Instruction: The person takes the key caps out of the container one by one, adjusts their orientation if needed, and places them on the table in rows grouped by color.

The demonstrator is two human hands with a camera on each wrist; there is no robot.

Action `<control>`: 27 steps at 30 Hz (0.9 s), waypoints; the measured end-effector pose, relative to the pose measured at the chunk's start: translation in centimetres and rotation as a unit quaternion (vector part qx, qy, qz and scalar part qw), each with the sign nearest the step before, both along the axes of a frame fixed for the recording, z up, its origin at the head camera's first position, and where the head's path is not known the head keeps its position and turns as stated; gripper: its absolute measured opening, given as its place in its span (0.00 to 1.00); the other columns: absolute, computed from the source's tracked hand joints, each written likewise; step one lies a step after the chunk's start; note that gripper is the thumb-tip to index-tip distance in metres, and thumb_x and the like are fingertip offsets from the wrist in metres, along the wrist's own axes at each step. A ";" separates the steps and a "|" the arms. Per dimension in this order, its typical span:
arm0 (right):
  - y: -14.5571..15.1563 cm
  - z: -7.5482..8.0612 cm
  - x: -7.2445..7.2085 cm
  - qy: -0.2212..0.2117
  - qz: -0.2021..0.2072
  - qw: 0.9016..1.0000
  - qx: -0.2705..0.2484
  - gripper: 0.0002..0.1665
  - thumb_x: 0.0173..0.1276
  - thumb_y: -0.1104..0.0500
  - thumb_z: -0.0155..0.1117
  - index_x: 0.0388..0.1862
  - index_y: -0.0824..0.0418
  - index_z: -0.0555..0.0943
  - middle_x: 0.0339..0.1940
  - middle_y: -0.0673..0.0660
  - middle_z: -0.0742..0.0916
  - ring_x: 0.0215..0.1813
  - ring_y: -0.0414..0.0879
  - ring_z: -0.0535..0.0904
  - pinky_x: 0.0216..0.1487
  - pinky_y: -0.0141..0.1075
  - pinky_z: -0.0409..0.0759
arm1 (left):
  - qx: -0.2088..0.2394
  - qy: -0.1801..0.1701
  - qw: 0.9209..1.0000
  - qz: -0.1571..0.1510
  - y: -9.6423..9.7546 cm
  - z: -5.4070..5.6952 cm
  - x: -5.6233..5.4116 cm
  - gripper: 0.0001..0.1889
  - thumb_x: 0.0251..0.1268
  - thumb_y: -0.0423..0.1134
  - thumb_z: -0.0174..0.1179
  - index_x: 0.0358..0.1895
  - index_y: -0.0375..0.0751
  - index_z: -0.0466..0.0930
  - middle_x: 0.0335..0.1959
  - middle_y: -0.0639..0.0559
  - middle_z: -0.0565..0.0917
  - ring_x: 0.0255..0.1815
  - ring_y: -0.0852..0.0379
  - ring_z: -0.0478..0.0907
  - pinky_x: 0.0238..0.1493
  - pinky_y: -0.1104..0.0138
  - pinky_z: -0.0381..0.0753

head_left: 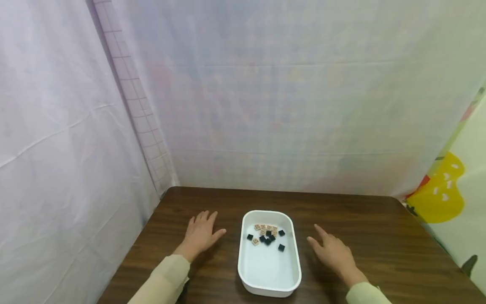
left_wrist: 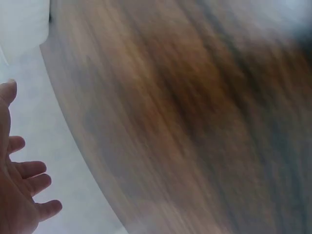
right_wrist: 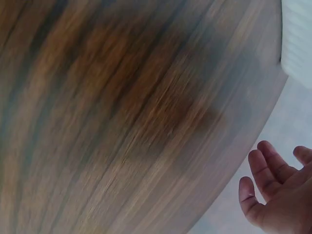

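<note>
A white rectangular tub [head_left: 269, 270] with rounded corners stands on the table between my two hands. Inside it, toward the far end, lie several small black square tiles [head_left: 281, 248] and several light wood-coloured square pieces [head_left: 255, 242] with dark markings. My left hand [head_left: 200, 234] is to the left of the tub, palm down, fingers spread and holding nothing. On the other side, my right hand [head_left: 334, 254] has its fingers extended toward the tub, also holding nothing. Both wrist views show the fingers apart from the tub, whose wall [left_wrist: 24, 24] appears at the corner.
The dark brown wooden table [head_left: 212, 198] has rounded far corners. White cloth [head_left: 284, 105] hangs behind it, and another white curtain [head_left: 68, 147] hangs along the left. A yellow printed shape [head_left: 440, 194] shows on the cloth at right.
</note>
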State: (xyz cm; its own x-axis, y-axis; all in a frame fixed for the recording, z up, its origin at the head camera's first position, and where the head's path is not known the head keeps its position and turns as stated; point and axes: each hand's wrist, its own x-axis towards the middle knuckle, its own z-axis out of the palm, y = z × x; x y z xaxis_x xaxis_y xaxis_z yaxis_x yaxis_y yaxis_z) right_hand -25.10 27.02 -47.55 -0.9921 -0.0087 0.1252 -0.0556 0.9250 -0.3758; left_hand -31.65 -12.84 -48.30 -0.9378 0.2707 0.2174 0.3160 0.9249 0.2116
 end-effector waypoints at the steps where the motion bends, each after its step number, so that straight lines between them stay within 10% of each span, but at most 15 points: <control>1: -0.2 -0.1 0.0 0.003 0.003 1.000 -0.008 0.40 0.76 0.38 0.49 0.74 0.64 0.65 0.59 0.78 0.78 0.58 0.75 0.74 0.51 0.68 0.71 | 0.001 0.002 1.000 -0.003 0.1 0.1 0.0 0.37 0.69 0.59 0.57 0.72 0.39 0.65 0.69 0.31 0.67 0.71 0.34 0.62 0.66 0.38 0.59; 16: -2.6 0.2 0.0 -0.049 -0.008 0.988 -0.146 0.37 0.74 0.43 0.56 0.74 0.60 0.67 0.49 0.66 0.85 0.48 0.59 0.81 0.48 0.59 0.77 | 0.031 0.034 0.998 -0.036 2.2 1.1 -0.5 0.34 0.69 0.57 0.59 0.70 0.38 0.69 0.61 0.36 0.75 0.62 0.37 0.72 0.59 0.43 0.70; 27: -4.1 0.2 0.2 -0.062 -0.017 0.976 -0.210 0.30 0.74 0.51 0.60 0.71 0.57 0.71 0.42 0.58 0.86 0.41 0.51 0.80 0.41 0.48 0.78 | 0.108 -0.017 0.992 -0.057 5.2 1.5 -0.1 0.29 0.70 0.52 0.60 0.67 0.39 0.72 0.64 0.38 0.74 0.64 0.39 0.71 0.62 0.43 0.68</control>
